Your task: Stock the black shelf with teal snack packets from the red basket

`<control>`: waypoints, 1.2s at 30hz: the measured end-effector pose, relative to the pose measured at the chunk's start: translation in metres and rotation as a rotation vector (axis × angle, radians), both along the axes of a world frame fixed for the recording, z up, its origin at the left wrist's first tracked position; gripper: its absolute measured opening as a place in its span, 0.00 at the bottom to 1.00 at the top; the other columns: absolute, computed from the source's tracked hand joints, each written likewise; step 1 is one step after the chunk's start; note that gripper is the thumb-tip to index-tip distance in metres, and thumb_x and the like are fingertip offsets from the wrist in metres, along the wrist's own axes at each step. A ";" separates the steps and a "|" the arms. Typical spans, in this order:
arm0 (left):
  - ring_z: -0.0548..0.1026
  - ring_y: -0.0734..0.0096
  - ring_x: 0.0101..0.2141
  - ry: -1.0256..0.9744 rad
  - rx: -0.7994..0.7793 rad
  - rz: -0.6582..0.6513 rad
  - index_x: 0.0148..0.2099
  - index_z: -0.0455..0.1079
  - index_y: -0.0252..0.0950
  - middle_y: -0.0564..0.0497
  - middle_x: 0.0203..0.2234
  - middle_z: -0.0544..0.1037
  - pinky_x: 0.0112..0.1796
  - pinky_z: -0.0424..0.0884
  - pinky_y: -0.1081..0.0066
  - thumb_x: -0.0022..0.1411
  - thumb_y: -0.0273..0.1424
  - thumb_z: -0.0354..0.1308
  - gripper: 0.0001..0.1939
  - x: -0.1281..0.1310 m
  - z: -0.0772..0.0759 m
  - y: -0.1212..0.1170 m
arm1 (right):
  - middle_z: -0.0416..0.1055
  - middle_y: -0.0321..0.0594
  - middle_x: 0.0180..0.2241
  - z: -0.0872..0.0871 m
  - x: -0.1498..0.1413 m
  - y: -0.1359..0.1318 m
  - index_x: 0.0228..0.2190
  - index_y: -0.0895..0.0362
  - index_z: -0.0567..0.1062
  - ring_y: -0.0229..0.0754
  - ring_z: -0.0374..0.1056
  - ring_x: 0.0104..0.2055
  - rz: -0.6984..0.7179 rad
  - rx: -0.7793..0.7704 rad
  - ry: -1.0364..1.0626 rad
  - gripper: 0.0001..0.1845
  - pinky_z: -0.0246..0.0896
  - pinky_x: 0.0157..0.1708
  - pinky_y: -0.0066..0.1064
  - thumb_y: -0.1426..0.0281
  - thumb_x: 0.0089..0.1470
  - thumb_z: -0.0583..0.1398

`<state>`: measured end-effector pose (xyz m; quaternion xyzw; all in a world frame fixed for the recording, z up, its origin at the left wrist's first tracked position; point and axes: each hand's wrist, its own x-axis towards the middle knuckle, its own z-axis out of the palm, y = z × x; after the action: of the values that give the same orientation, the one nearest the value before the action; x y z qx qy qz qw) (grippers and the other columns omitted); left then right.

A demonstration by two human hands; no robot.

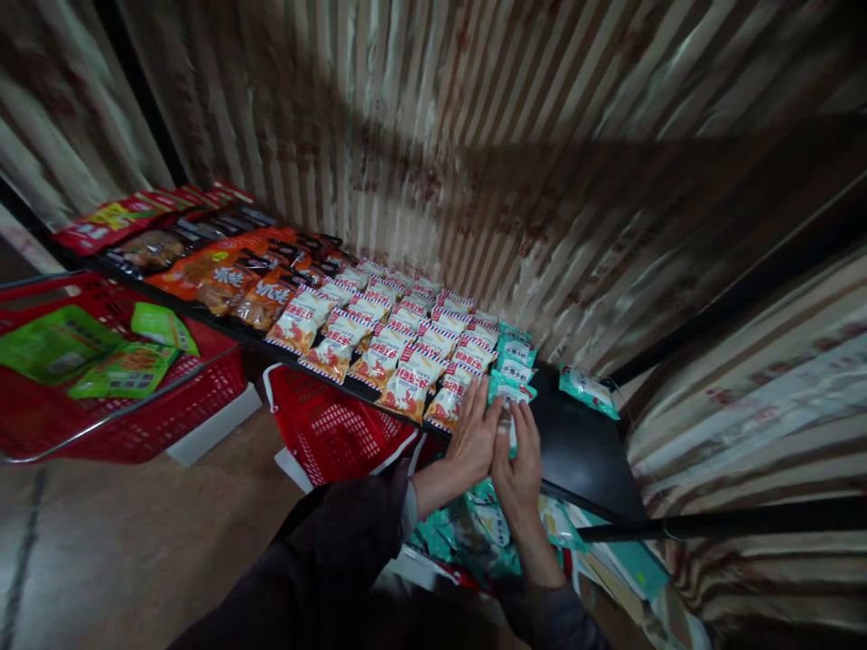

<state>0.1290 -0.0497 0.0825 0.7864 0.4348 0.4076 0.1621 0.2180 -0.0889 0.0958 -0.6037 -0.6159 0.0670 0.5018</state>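
Both my hands are at the front of a short row of teal-and-white snack bags on a black shelf (582, 451). My left hand (469, 441) presses along the left side of the front teal snack bag (509, 391), close to the white-and-orange snack bags (413, 375). On the same bag's right side is my right hand (520, 456), its fingers bent over the top. Between them the hands hold this bag, and they hide its lower part. Behind it more teal bags (515, 350) stand in line. One teal bag (588, 391) lies apart at the shelf's right end.
Orange snack bags (220, 275) and red packets (118, 221) fill the shelf's left part. A red basket (203, 388) with green packets (125, 370) stands at left. Below the shelf are another red basket (331, 424) and a pile of teal bags (467, 533). Striped sheeting (420, 135) hangs behind.
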 end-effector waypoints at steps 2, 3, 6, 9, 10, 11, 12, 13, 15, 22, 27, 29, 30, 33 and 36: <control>0.38 0.59 0.68 -0.008 -0.004 0.032 0.62 0.60 0.31 0.37 0.68 0.48 0.63 0.52 0.49 0.67 0.25 0.44 0.22 -0.015 0.001 -0.002 | 0.59 0.46 0.63 0.006 -0.016 0.001 0.58 0.52 0.66 0.51 0.53 0.65 0.047 0.001 0.010 0.26 0.48 0.63 0.54 0.60 0.62 0.48; 0.38 0.58 0.68 -0.005 -0.013 0.051 0.62 0.60 0.31 0.37 0.68 0.48 0.63 0.52 0.49 0.67 0.26 0.44 0.22 -0.025 0.001 -0.003 | 0.60 0.46 0.62 0.006 -0.025 0.001 0.58 0.51 0.66 0.50 0.55 0.64 0.075 -0.015 0.026 0.26 0.50 0.62 0.54 0.60 0.62 0.48; 0.40 0.54 0.68 0.025 -0.069 0.156 0.63 0.60 0.32 0.36 0.68 0.49 0.63 0.48 0.46 0.66 0.27 0.46 0.23 -0.059 -0.004 -0.004 | 0.64 0.50 0.59 -0.002 -0.054 0.007 0.56 0.55 0.69 0.51 0.59 0.62 0.163 -0.078 0.066 0.27 0.52 0.61 0.52 0.58 0.61 0.48; 0.39 0.49 0.67 0.069 -0.133 0.276 0.64 0.58 0.31 0.34 0.67 0.50 0.62 0.48 0.43 0.66 0.27 0.46 0.25 -0.094 -0.016 0.000 | 0.67 0.51 0.57 -0.015 -0.087 0.018 0.55 0.58 0.70 0.51 0.60 0.61 0.206 -0.128 0.082 0.28 0.52 0.61 0.52 0.57 0.60 0.49; 0.38 0.49 0.67 0.082 -0.141 0.296 0.64 0.57 0.31 0.34 0.67 0.49 0.62 0.48 0.43 0.66 0.28 0.45 0.25 -0.104 -0.021 0.002 | 0.66 0.50 0.58 -0.019 -0.097 0.023 0.55 0.57 0.70 0.50 0.59 0.62 0.211 -0.140 0.076 0.28 0.52 0.62 0.51 0.56 0.60 0.49; 0.38 0.48 0.67 0.096 -0.142 0.302 0.65 0.57 0.29 0.32 0.67 0.48 0.62 0.48 0.43 0.67 0.29 0.44 0.25 -0.113 -0.027 0.004 | 0.65 0.50 0.59 -0.023 -0.106 0.027 0.55 0.58 0.70 0.50 0.58 0.63 0.212 -0.148 0.066 0.29 0.51 0.62 0.51 0.56 0.61 0.48; 0.37 0.48 0.67 0.109 -0.138 0.298 0.65 0.56 0.28 0.31 0.67 0.47 0.61 0.49 0.43 0.68 0.30 0.43 0.25 -0.120 -0.034 0.006 | 0.64 0.50 0.60 -0.026 -0.114 0.031 0.55 0.58 0.71 0.50 0.56 0.64 0.208 -0.156 0.052 0.29 0.50 0.63 0.51 0.55 0.61 0.47; 0.37 0.48 0.67 0.120 -0.130 0.289 0.65 0.55 0.28 0.31 0.67 0.47 0.61 0.49 0.43 0.68 0.31 0.42 0.26 -0.125 -0.040 0.008 | 0.63 0.50 0.61 -0.028 -0.121 0.035 0.55 0.58 0.71 0.50 0.55 0.65 0.200 -0.165 0.039 0.29 0.49 0.63 0.51 0.55 0.61 0.47; 0.37 0.51 0.67 0.136 -0.108 0.264 0.66 0.53 0.29 0.31 0.67 0.48 0.61 0.52 0.43 0.68 0.31 0.42 0.26 -0.132 -0.053 0.012 | 0.60 0.52 0.62 -0.032 -0.130 0.041 0.54 0.60 0.71 0.50 0.53 0.66 0.177 -0.191 0.020 0.30 0.47 0.63 0.51 0.55 0.62 0.46; 0.43 0.53 0.67 0.185 -0.084 0.248 0.67 0.52 0.28 0.31 0.67 0.50 0.62 0.53 0.48 0.68 0.29 0.41 0.27 -0.128 -0.076 0.018 | 0.58 0.51 0.63 -0.036 -0.132 0.043 0.53 0.59 0.72 0.51 0.52 0.66 0.129 -0.211 0.038 0.29 0.49 0.63 0.50 0.55 0.62 0.47; 0.44 0.55 0.67 0.147 -0.064 0.227 0.67 0.50 0.31 0.33 0.67 0.51 0.62 0.53 0.48 0.69 0.31 0.41 0.27 -0.124 -0.079 0.020 | 0.60 0.52 0.62 -0.036 -0.130 0.044 0.53 0.59 0.72 0.52 0.51 0.67 0.075 -0.179 0.049 0.28 0.50 0.62 0.51 0.56 0.62 0.47; 0.45 0.55 0.67 0.133 -0.061 0.245 0.68 0.50 0.32 0.34 0.66 0.52 0.62 0.54 0.48 0.68 0.30 0.41 0.27 -0.123 -0.080 0.020 | 0.62 0.51 0.61 -0.036 -0.131 0.046 0.52 0.58 0.73 0.52 0.50 0.67 0.079 -0.184 0.043 0.28 0.49 0.63 0.50 0.56 0.62 0.47; 0.46 0.55 0.67 0.124 -0.052 0.256 0.68 0.49 0.32 0.34 0.66 0.53 0.62 0.54 0.49 0.68 0.30 0.42 0.27 -0.123 -0.080 0.020 | 0.63 0.51 0.60 -0.036 -0.131 0.046 0.52 0.59 0.73 0.51 0.50 0.67 0.085 -0.185 0.039 0.28 0.49 0.63 0.50 0.56 0.62 0.47; 0.48 0.55 0.67 0.101 -0.002 0.275 0.68 0.49 0.33 0.34 0.66 0.53 0.61 0.56 0.49 0.68 0.28 0.42 0.28 -0.123 -0.079 0.022 | 0.63 0.53 0.60 -0.037 -0.131 0.049 0.52 0.60 0.73 0.51 0.50 0.67 0.109 -0.173 0.029 0.29 0.49 0.63 0.49 0.56 0.62 0.46; 0.49 0.54 0.66 0.113 0.014 0.284 0.68 0.50 0.33 0.34 0.66 0.53 0.61 0.57 0.49 0.68 0.28 0.42 0.27 -0.123 -0.077 0.025 | 0.59 0.55 0.62 -0.038 -0.130 0.053 0.52 0.61 0.72 0.52 0.51 0.67 0.114 -0.170 0.028 0.28 0.50 0.62 0.51 0.57 0.62 0.46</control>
<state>0.0061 -0.0247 0.0059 0.7397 0.5473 0.3847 0.0725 0.0880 -0.0363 0.0579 -0.6071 -0.6344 0.1559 0.4524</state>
